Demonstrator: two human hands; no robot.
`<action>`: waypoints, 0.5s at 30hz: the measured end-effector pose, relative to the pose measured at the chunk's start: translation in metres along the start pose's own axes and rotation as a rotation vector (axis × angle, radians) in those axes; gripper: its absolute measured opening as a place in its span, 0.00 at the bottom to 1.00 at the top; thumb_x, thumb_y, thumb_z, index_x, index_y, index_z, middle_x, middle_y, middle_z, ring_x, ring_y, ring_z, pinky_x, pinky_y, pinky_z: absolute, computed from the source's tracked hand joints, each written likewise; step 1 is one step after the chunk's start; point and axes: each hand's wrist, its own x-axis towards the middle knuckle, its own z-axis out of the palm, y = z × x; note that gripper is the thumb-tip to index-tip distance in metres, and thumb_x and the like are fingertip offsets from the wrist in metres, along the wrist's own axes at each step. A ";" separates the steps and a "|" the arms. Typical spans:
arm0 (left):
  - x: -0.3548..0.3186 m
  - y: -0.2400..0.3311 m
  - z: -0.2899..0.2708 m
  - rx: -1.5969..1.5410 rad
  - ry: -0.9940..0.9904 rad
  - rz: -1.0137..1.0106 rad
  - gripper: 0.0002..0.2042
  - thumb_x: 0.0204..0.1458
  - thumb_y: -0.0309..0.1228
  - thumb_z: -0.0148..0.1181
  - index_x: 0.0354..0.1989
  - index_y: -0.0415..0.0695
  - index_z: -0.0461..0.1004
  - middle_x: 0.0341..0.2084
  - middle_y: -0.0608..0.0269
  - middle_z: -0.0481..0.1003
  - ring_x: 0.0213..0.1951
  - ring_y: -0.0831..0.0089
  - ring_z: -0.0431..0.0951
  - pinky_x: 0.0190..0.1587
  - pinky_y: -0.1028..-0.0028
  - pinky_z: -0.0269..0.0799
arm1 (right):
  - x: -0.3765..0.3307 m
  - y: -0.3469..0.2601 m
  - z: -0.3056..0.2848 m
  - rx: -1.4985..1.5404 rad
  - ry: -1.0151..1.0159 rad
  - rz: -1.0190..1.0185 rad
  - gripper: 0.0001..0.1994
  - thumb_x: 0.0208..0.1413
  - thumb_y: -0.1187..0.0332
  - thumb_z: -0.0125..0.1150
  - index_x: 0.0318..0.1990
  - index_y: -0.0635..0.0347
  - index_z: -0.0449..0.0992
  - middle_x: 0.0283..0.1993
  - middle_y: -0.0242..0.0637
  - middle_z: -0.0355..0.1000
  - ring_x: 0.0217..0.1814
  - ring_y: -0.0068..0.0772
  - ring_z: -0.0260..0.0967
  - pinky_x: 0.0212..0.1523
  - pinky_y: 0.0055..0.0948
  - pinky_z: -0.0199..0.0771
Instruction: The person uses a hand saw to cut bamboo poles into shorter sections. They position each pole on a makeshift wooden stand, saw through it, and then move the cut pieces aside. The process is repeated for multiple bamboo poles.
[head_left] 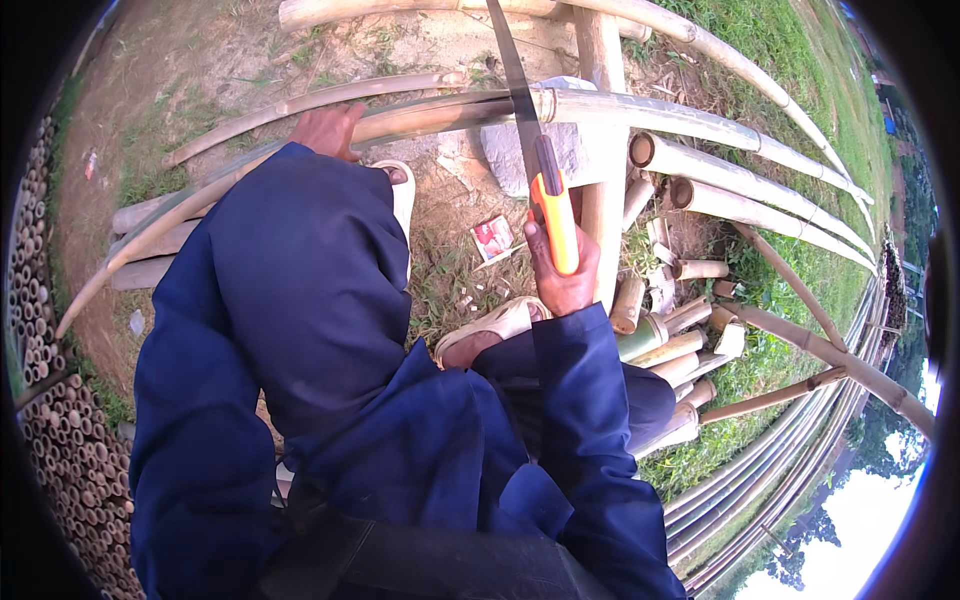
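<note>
Both busy: right hand (565,270) grips saw (558,225), left hand (328,131) lies on bamboo pole (425,118), grip unclear. Blade (515,75) crosses pole near pale stone (505,158); better long, straight strokes, left hand well clear.

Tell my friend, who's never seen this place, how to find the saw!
Start with the long bamboo pole crossing the upper half, where the left hand rests. Further right, the saw crosses that pole, its lower end in the right hand. Unlike the pale poles nearby, it has a bright orange-yellow handle.
</note>
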 end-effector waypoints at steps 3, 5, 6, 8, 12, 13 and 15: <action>-0.006 -0.019 0.026 0.006 0.149 0.059 0.39 0.39 0.38 0.79 0.62 0.46 0.68 0.49 0.47 0.79 0.49 0.45 0.80 0.50 0.50 0.76 | -0.090 0.023 -0.029 0.029 -0.022 0.126 0.16 0.63 0.70 0.68 0.54 0.71 0.79 0.36 0.36 0.80 0.38 0.20 0.74 0.44 0.25 0.76; -0.011 -0.011 0.025 0.008 0.137 0.030 0.38 0.39 0.38 0.79 0.61 0.46 0.69 0.50 0.47 0.79 0.50 0.45 0.80 0.50 0.51 0.76 | -0.134 0.002 -0.043 -0.070 -0.055 0.106 0.05 0.63 0.76 0.67 0.40 0.69 0.78 0.60 0.58 0.76 0.65 0.30 0.73 0.66 0.37 0.72; -0.008 -0.007 0.018 0.021 0.141 0.027 0.38 0.39 0.38 0.79 0.61 0.46 0.69 0.50 0.47 0.79 0.50 0.45 0.80 0.50 0.51 0.76 | -0.128 -0.002 -0.037 -0.052 0.020 0.064 0.05 0.63 0.75 0.66 0.40 0.70 0.78 0.54 0.52 0.79 0.58 0.28 0.75 0.59 0.32 0.75; -0.006 -0.008 0.016 0.014 0.120 0.013 0.38 0.39 0.38 0.79 0.62 0.46 0.69 0.51 0.47 0.79 0.50 0.45 0.81 0.50 0.51 0.76 | -0.103 0.007 -0.027 -0.016 0.053 0.052 0.07 0.64 0.73 0.67 0.42 0.70 0.79 0.40 0.38 0.80 0.42 0.21 0.75 0.42 0.23 0.75; 0.005 -0.004 0.003 -0.019 -0.016 0.002 0.39 0.40 0.38 0.79 0.64 0.47 0.68 0.52 0.47 0.78 0.52 0.45 0.80 0.52 0.52 0.76 | -0.009 0.001 -0.002 -0.007 -0.013 0.021 0.08 0.64 0.70 0.68 0.38 0.67 0.79 0.24 0.23 0.69 0.24 0.14 0.60 0.24 0.23 0.60; -0.001 -0.003 0.003 -0.005 0.027 0.017 0.39 0.40 0.38 0.79 0.64 0.47 0.68 0.52 0.47 0.78 0.52 0.46 0.80 0.52 0.52 0.76 | -0.011 -0.004 -0.002 0.009 -0.023 0.058 0.09 0.64 0.70 0.68 0.37 0.68 0.78 0.24 0.26 0.70 0.25 0.15 0.61 0.26 0.25 0.62; -0.013 -0.005 0.004 0.024 0.119 0.040 0.39 0.40 0.38 0.79 0.64 0.47 0.68 0.53 0.48 0.78 0.53 0.47 0.80 0.53 0.52 0.75 | -0.039 0.009 -0.010 0.058 -0.030 0.113 0.08 0.63 0.71 0.69 0.39 0.69 0.79 0.26 0.27 0.71 0.28 0.16 0.63 0.28 0.26 0.66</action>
